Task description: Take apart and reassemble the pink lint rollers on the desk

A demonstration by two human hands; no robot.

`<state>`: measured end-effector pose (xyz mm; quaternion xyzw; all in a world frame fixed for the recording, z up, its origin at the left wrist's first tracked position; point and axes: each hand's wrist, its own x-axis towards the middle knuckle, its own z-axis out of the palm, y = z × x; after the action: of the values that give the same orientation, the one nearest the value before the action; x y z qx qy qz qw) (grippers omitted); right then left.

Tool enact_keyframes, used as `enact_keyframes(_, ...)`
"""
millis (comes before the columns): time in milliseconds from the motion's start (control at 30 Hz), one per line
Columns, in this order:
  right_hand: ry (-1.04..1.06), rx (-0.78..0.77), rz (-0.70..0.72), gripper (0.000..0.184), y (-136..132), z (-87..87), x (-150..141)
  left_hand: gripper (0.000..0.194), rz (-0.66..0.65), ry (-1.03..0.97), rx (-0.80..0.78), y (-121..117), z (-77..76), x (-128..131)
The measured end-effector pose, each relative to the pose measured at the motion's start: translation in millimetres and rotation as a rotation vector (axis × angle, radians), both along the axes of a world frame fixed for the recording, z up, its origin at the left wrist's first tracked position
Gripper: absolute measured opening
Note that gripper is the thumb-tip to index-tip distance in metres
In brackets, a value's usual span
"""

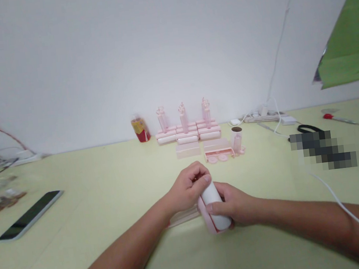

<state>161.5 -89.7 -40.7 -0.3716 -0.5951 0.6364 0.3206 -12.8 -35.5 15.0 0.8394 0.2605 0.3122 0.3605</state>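
Both my hands are closed on a white roller with a pink case (214, 199), tilted over the table's near middle. My left hand (190, 185) pinches its far end, thumb on the white surface. My right hand (236, 203) wraps round the near part from the right, its thumb lying across the roll. A clear, pink-edged plastic piece (185, 215) lies partly hidden beside my left wrist. Just beyond my hands are an open pink frame with two round discs (219, 153) and a translucent pink tube with a brown roll end (237, 141).
Several pink-and-white rollers (188, 137) stand in rows by the wall, with upright pink handles (183, 119) and clear covers (188, 150). Nearby are a red-yellow bottle (140, 129), a phone (29, 215), a red-handled screwdriver (343, 119) and a power strip (263, 118). A white cable (347, 210) crosses by my right arm.
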Motion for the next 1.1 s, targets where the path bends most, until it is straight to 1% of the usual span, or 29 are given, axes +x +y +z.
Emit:
enact_keyframes(133, 0.048, -0.006, 0.002, 0.048, 2.2, -3.8, -0.2, 0.025, 0.005, 0.003, -0.057, 1.6, 0.5, -3.0)
enact_keyframes(333, 0.136, 0.086, -0.063, 0.042, 3.8, -8.1, -2.0, 0.028, -0.072, 0.064, -0.220, 8.7, 5.0, -11.5)
enact_keyframes(433, 0.114, 0.040, -0.070, 0.043, 5.4, -8.8, -2.0, 0.031, -0.058, 0.062, -0.260, 14.4, 3.6, -15.5)
enact_keyframes(533, 0.079, 0.015, -0.122, 0.042, 12.0, -9.7, 0.4, 0.035, 0.012, 0.033, -0.332, 21.2, -5.9, -16.4)
enact_keyframes(700, -0.006, 0.080, -0.321, 0.036, 30.5, -10.0, 10.5, 0.038, 0.160, -0.100, -0.613, 28.8, -34.8, -7.9)
enact_keyframes(733, -0.026, 0.093, -0.342, 0.036, 33.4, -9.2, 13.0, 0.038, 0.182, -0.138, -0.644, 29.3, -40.1, -5.6)
enact_keyframes(800, -0.088, 0.133, -0.339, 0.035, 37.3, -6.6, 17.7, 0.038, 0.219, -0.197, -0.670, 29.2, -47.9, -1.6)
enact_keyframes(867, -0.171, 0.202, -0.297, 0.039, 38.9, -3.3, 21.4, 0.038, 0.242, -0.229, -0.680, 28.2, -51.6, 0.8)
enact_keyframes(933, -0.233, 0.275, -0.252, 0.040, 39.3, -0.6, 23.3, 0.038, 0.269, -0.240, -0.686, 26.8, -52.1, 2.0)
enact_keyframes(1033, -0.234, 0.333, -0.233, 0.034, 38.7, 1.3, 23.0, 0.037, 0.315, -0.244, -0.692, 25.2, -49.3, 3.3)
enact_keyframes(1100, -0.215, 0.355, -0.249, 0.034, 37.4, 1.6, 21.8, 0.038, 0.327, -0.235, -0.709, 24.9, -46.6, 4.1)
